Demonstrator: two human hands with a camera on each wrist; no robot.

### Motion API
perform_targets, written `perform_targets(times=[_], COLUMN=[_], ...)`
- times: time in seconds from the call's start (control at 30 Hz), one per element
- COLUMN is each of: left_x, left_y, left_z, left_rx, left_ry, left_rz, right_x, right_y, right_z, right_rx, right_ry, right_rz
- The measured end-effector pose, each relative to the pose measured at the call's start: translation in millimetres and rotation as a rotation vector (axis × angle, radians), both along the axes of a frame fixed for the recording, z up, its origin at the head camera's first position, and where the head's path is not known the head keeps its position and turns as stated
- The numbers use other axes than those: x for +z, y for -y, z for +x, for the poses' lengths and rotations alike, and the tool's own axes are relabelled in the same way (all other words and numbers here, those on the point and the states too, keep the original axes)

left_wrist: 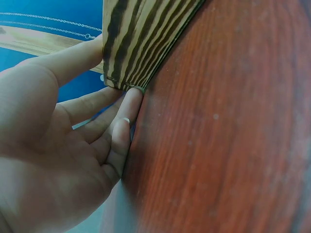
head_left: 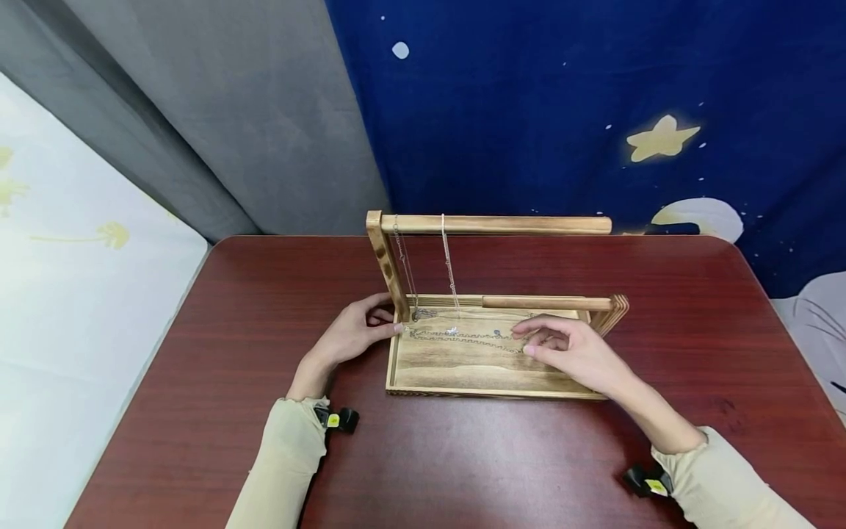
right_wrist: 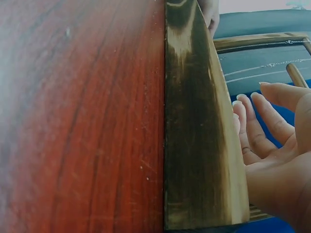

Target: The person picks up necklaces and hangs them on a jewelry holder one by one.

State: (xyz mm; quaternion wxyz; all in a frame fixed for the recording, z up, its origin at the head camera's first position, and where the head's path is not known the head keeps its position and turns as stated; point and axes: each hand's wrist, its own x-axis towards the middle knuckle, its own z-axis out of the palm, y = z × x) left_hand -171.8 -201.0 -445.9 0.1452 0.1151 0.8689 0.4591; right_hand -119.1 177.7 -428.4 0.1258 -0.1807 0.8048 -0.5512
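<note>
A wooden jewelry stand with a tray base (head_left: 489,378) stands on the table. At its left end my left hand (head_left: 353,332) grips the tray wall, thumb at the rim and fingers along the outer side; the left wrist view shows this hand (left_wrist: 73,116) at the striped wood end. My right hand (head_left: 575,353) hovers over the right part of the tray, fingers loosely bent, thumb and fingertips apart. A silver chain necklace (head_left: 463,338) lies stretched along the tray, its right end close to those fingertips. In the right wrist view, nothing shows between the fingers (right_wrist: 279,126).
Two thin necklaces hang from the upper bar (head_left: 529,225): one chain (head_left: 405,257) beside the left post, another (head_left: 448,257) farther right. A lower bar (head_left: 548,303) runs along the tray's back. Dark red table (head_left: 264,308) surrounds the stand; a blue curtain (head_left: 529,110) hangs behind.
</note>
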Motion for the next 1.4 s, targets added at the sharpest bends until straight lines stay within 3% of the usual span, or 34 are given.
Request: perform_targets(times=[0.43, 0.97, 1.23, 1.4], left_x=[-1.3, -1.8, -1.8, -1.5], left_y=[-1, 0, 0, 0], left_z=[-0.2, -0.5, -1.1, -1.3], left_rx=[0.01, 0.015, 0.01, 0.008], left_ry=[0.015, 0.008, 0.0, 0.0], left_rz=[0.008, 0.003, 0.0, -0.009], right_x=[-12.4, -16.0, -15.3, -17.3], right_y=[9, 21, 26, 27], right_z=[-7.4, -13.7, -17.3, -21.1], right_rx=[0.003, -0.007, -0.072, -0.067], right_ry=[-0.042, -0.105, -0.106, -0.13], right_rz=[0.041, 0.175, 0.268, 0.33])
